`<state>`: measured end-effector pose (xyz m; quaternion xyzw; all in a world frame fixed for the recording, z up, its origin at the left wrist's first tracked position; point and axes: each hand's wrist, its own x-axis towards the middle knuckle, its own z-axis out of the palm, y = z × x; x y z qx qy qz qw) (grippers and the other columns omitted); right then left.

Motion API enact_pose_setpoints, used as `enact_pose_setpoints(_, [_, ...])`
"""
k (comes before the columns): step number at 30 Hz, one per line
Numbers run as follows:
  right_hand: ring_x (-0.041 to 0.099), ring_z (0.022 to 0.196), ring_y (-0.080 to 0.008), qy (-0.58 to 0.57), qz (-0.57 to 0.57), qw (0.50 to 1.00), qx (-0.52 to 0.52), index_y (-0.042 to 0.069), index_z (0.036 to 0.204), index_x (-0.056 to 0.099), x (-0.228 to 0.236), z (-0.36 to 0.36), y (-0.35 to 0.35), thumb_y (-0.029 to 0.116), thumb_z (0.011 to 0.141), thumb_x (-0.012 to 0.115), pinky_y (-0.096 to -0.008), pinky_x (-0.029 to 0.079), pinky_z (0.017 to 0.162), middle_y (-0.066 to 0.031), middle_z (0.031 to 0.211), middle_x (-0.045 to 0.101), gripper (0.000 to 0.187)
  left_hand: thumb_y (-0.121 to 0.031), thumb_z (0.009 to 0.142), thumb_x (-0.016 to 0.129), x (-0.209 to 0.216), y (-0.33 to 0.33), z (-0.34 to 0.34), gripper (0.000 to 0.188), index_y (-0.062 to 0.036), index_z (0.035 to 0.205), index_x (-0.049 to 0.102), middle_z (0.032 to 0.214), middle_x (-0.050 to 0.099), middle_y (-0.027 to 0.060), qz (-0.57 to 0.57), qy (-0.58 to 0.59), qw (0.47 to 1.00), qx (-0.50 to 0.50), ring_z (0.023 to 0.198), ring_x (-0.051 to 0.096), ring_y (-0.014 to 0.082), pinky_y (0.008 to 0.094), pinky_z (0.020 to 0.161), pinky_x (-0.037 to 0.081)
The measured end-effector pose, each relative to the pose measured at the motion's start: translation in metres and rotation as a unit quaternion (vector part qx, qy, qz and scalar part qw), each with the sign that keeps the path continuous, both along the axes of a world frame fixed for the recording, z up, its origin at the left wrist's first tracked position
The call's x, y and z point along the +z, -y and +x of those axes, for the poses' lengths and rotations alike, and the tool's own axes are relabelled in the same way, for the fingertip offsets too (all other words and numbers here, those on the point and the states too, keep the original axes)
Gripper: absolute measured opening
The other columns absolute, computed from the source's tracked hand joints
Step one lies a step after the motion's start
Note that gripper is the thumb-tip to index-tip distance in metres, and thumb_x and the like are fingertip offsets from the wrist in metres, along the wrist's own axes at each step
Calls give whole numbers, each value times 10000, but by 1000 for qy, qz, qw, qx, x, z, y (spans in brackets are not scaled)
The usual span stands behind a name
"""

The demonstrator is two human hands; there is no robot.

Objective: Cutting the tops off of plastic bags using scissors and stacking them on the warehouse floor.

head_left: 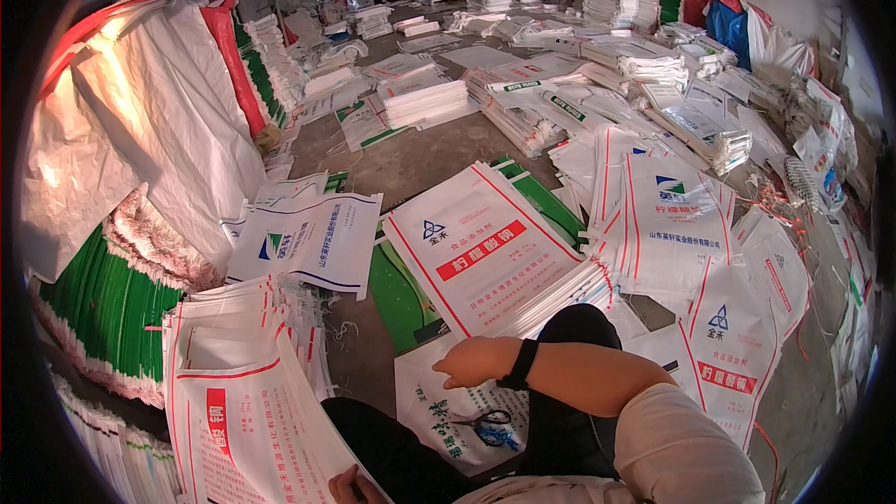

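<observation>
At the lower edge, my left hand [353, 485] is closed on the edge of a white woven sack [233, 411] with red print, part of a pile on the left. My right hand [471, 361] reaches leftward over my lap, a black band [519, 364] on its wrist. Its fingers look loosely extended, holding nothing visible. Just beyond it lies a stack of flat white sacks [485, 252] with a red printed block. Below it, scissors with blue on the handles [493, 429] rest on a white sack with green print [420, 401].
Green sacks [397, 289] lie beneath the middle stack. A white and blue sack [308, 241] is to the left, beside tall bundles [112, 308]. More printed sacks [667, 215] spread on the right. Bundles [429, 105] and loose strings cover parts of the concrete floor [439, 151].
</observation>
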<state>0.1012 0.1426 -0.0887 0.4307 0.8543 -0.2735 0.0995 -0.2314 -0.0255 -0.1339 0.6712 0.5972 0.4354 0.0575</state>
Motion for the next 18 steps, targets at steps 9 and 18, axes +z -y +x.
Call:
enact_pose_setpoints(9, [633, 1069, -373, 2, 0, 1000, -2, 66, 1394, 499, -3, 0, -1, 391, 956, 563, -457, 508, 897, -210, 1149, 665, 550, 1, 897, 563, -2, 0, 0, 192, 26, 1054, 670, 932, 606, 158, -5, 8, 1000, 6, 869, 561, 304, 392, 763, 468])
enact_pose_setpoints(18, [640, 1046, -376, -3, 8, 1000, -5, 67, 1373, 516, -3, -1, 0, 389, 954, 564, -463, 512, 878, -205, 1121, 673, 530, 8, 894, 562, 0, -1, 1, 193, 25, 1052, 671, 927, 606, 156, -1, 3, 1000, 3, 855, 560, 302, 391, 756, 468])
